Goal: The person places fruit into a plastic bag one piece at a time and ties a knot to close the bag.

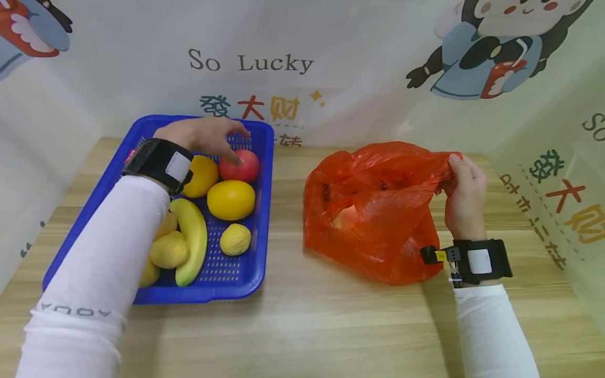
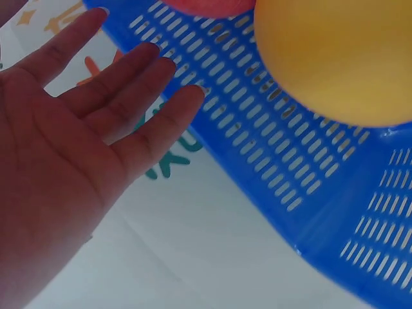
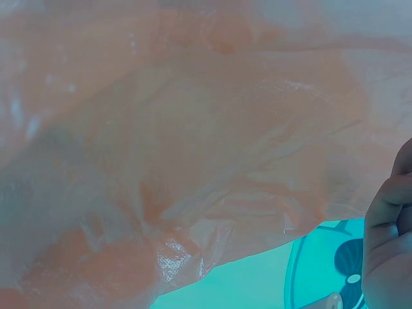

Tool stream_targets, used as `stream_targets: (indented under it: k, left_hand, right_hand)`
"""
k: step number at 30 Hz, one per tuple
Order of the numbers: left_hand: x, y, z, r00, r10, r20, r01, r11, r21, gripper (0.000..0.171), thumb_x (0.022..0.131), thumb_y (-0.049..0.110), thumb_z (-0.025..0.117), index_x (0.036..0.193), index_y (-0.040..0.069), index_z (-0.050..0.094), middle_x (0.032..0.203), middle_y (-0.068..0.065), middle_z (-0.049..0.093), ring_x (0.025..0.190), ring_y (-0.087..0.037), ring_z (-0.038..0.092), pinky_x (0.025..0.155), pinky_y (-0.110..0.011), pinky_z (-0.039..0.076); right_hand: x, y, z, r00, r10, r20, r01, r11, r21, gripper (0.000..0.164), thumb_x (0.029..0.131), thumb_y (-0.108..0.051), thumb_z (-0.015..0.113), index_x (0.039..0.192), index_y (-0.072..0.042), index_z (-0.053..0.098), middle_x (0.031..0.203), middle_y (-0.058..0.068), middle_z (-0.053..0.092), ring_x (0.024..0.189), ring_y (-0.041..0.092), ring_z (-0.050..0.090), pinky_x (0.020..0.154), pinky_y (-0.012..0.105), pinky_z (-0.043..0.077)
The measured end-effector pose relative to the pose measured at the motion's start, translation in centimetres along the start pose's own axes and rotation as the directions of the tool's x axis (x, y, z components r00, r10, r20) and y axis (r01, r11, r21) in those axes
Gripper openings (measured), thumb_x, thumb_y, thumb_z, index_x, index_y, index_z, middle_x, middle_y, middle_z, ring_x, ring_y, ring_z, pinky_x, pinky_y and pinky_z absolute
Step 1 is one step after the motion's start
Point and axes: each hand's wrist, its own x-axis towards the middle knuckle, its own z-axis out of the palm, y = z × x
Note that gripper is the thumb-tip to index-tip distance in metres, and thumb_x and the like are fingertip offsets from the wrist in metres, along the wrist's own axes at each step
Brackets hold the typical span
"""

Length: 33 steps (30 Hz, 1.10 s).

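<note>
My left hand (image 1: 208,137) hovers over the back of a blue plastic basket (image 1: 268,210), thumb and fingers spread and holding nothing. Nearest to it is a round red fruit (image 1: 242,167), perhaps an apple; whether the thumb touches it I cannot tell. In the left wrist view the extended fingers (image 2: 138,96) are beside the basket's edge. On the right, my right hand (image 1: 467,194) pinches the rim of a red plastic bag (image 1: 378,226), drawing that side up. Within the bag's opening shows part of a pale reddish round thing (image 1: 346,218). The bag fills most of the right wrist view.
Also in the basket are a yellow oval fruit (image 1: 231,200), an orange-yellow fruit (image 1: 202,176), a banana (image 1: 191,241), a small bumpy lemon (image 1: 235,239) and several yellow fruits (image 1: 169,250) partly behind my left arm. Printed sheeting (image 1: 264,31) stands behind the wooden table (image 1: 293,325).
</note>
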Motion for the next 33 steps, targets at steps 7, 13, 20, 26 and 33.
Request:
stream_targets:
  k: [7,13,20,26,33]
  left_hand:
    - [1.2,0.2,1.7,1.000,-0.018,-0.005,0.018,0.998,0.057,0.074,0.091,0.034,0.065,0.154,0.019,0.030,0.156,-0.019,0.033,0.136,-0.043,0.036,0.109,-0.067,0.030]
    - [2.5,0.2,3.6,0.998,0.000,-0.056,0.003,0.999,0.044,0.073,0.084,0.023,0.072,0.148,0.017,0.037,0.138,-0.019,0.049,0.119,-0.038,0.048,0.100,-0.056,0.043]
    - [2.9,0.3,4.0,0.997,-0.013,-0.081,0.018,0.998,0.066,0.073,0.081,0.020,0.076,0.144,0.014,0.039,0.132,-0.019,0.052,0.114,-0.037,0.051,0.098,-0.054,0.045]
    - [2.9,0.0,4.3,0.997,-0.031,-0.074,0.036,0.997,0.072,0.081,0.080,0.017,0.075,0.149,0.011,0.032,0.136,-0.019,0.051,0.115,-0.037,0.051,0.099,-0.055,0.046]
    - [2.8,-0.5,4.5,0.992,0.000,-0.122,0.011,0.996,0.092,0.076,0.080,0.022,0.076,0.144,0.013,0.036,0.127,-0.018,0.056,0.108,-0.035,0.055,0.094,-0.052,0.049]
  right_hand:
    - [-0.1,0.2,-0.1,1.000,-0.008,0.007,0.008,1.000,-0.005,0.031,0.100,-0.017,0.050,0.073,-0.008,0.063,0.066,-0.001,0.060,0.054,0.012,0.048,0.049,0.018,0.040]
    - [0.0,0.3,-0.2,1.000,-0.002,0.002,0.002,1.000,0.004,0.032,0.100,-0.015,0.051,0.071,-0.009,0.063,0.063,-0.002,0.058,0.053,0.012,0.046,0.049,0.019,0.038]
    - [-0.2,0.4,-0.6,1.000,0.010,-0.006,-0.010,1.000,-0.008,0.032,0.100,-0.016,0.050,0.072,-0.010,0.063,0.064,-0.002,0.058,0.054,0.012,0.046,0.050,0.018,0.037]
    - [-0.3,0.4,-0.7,1.000,0.017,-0.009,-0.017,1.000,-0.014,0.031,0.101,-0.017,0.051,0.074,-0.009,0.064,0.066,-0.002,0.060,0.054,0.012,0.048,0.050,0.017,0.039]
    - [-0.2,0.3,-0.4,1.000,0.015,0.002,-0.015,1.000,-0.008,0.031,0.101,-0.018,0.050,0.075,-0.010,0.064,0.066,-0.003,0.060,0.054,0.011,0.048,0.050,0.017,0.039]
